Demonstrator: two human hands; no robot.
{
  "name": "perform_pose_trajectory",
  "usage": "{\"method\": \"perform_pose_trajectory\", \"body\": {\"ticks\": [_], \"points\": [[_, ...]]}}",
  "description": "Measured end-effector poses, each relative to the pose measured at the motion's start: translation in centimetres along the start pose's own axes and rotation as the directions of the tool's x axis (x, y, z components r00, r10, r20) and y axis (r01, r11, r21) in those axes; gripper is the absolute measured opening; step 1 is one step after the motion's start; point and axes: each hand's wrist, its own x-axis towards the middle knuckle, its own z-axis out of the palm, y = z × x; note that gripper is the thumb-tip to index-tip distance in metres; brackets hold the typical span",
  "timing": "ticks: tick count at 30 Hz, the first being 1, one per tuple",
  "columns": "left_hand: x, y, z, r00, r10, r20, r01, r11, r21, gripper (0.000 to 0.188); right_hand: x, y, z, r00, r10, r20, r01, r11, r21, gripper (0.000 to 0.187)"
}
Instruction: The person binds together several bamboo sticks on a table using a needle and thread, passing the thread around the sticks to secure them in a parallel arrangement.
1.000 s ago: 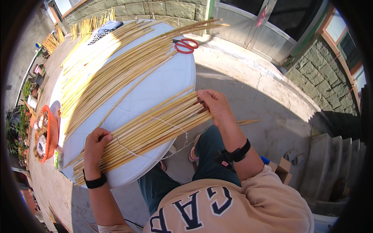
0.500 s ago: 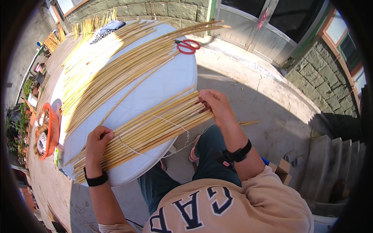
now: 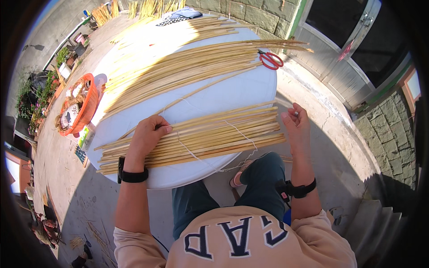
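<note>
A flat row of pale dry stalks (image 3: pixel 210 134) lies across the near side of the white round table (image 3: pixel 243 96), its right ends over the edge. My left hand (image 3: pixel 147 139) rests on the left part of the row, thumb and forefinger pressed together; what they pinch is hidden. Beside those fingertips, a thin white string (image 3: pixel 193 154) crosses the stalks and hangs slack at the near edge. My right hand (image 3: pixel 296 127) is off the stalk ends, just to their right, its fingers loosely bent, apart and holding nothing.
More stalks (image 3: pixel 192 62) cover the table's far half, with red-handled scissors (image 3: pixel 271 60) at their right ends. A folded cloth (image 3: pixel 181 15) lies at the back. Left of the table stands an orange basket (image 3: pixel 91 105) with things in it. Concrete steps (image 3: pixel 373 223) are at lower right.
My right hand has let go of the stalks' right ends and drawn away to the right. The left hand stays on the row. The whole view has turned and shifted.
</note>
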Motion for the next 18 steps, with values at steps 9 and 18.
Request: {"method": "perform_pose_trajectory", "body": {"ticks": [9, 18], "points": [[-2.1, 4.9, -0.6, 0.894, 0.403, -0.195, -0.367, 0.909, 0.197, 0.011, -4.9, -10.6, 4.3, 0.701, -0.575, 0.421, 0.671, 0.732, -0.118, 0.019], [-4.9, 9.2, -1.0, 0.779, 0.47, -0.415, -0.33, 0.87, 0.366, 0.014, -7.2, -13.4, 9.5, 0.485, -0.778, 0.399, 0.87, 0.476, -0.128, 0.017]]}}
